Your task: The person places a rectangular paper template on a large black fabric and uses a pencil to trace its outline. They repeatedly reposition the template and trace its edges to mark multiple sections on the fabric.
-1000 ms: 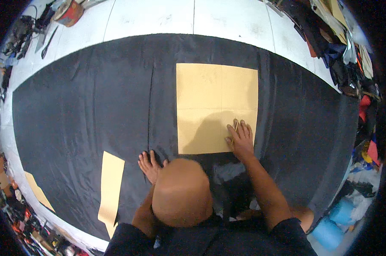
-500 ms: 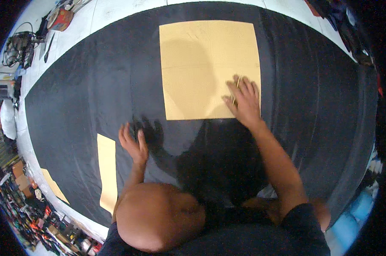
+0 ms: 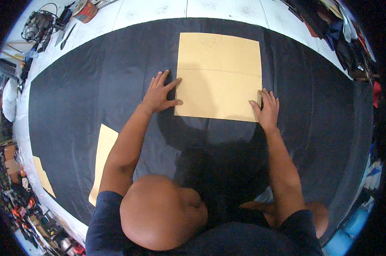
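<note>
A tan, nearly square sheet of card [image 3: 231,59] with faint creases lies flat on a wide black sheet of material [image 3: 116,81]. My left hand [image 3: 157,94] is open at the card's left edge, with thumb and index fingertip on it and the other fingers spread over the black material. At the lower right edge is my right hand [image 3: 268,112], its thumb on the card and its fingers just beyond the edge. A thin yellowish stick [image 3: 260,99], like a pencil, shows between thumb and fingers, mostly hidden.
A narrow tan card strip [image 3: 101,149] lies left, partly behind my left arm. Another tan piece [image 3: 43,177] sits at the black material's left edge. A red tin [image 3: 85,10], dark scissors-like tool [image 3: 67,37] and coiled cable machine [image 3: 37,25] stand far left. Dark clutter [image 3: 342,38] lies far right.
My left hand has moved up and right from the black material to the card's left edge. My right hand has shifted from on top of the card to its right edge.
</note>
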